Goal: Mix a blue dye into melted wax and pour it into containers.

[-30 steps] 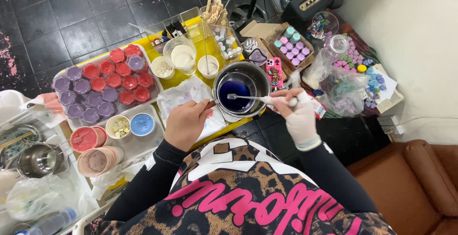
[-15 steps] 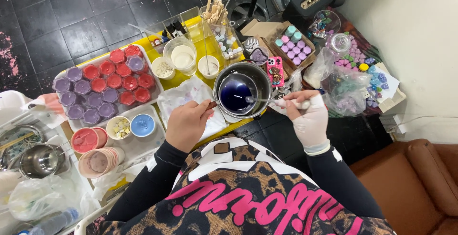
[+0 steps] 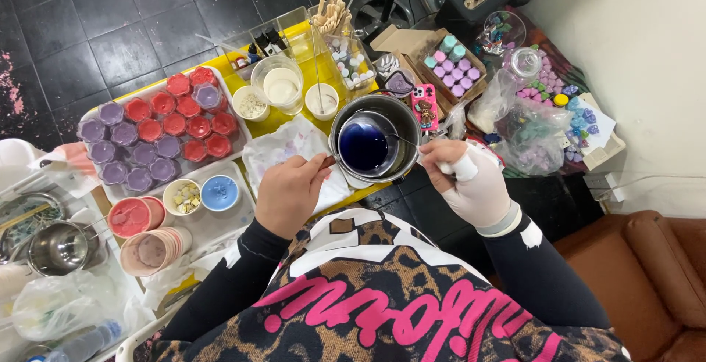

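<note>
Stirring stage, judging by the layout. Left hand (image 3: 288,193) bare, fingers curled shut around the handle of the metal pot (image 3: 375,146), holding it just off the near edge of the yellow table (image 3: 290,116). Pot holds a pool of dark blue liquid (image 3: 362,147), looks fully melted.

Right hand (image 3: 471,185) in a white glove, fingertips pinched on a thin metal stirrer (image 3: 403,141); tip reaches over the rim into the liquid. Wrist bent inward toward the pot, forearm coming up from lower right. Both forearms in black sleeves, elbows close to the body.

Done, as far as visible: white tray (image 3: 151,130) on the left packed with filled red and purple cups, look set. Nearer tray carries 1 light blue cup (image 3: 219,192), 1 cup of mixed bits (image 3: 182,196), a red-filled cup and a stack of pink cups (image 3: 151,250).

Left, by judgement: blue batch not poured yet, no dark blue cups anywhere. Empty-looking white cup (image 3: 321,100) and a clear beaker (image 3: 278,84) stand behind the pot. Stained white cloth (image 3: 290,149) lies under and beside the left hand.

Cardboard box (image 3: 441,57) of teal and lilac pieces sits behind the pot, well apart from the hands.
</note>
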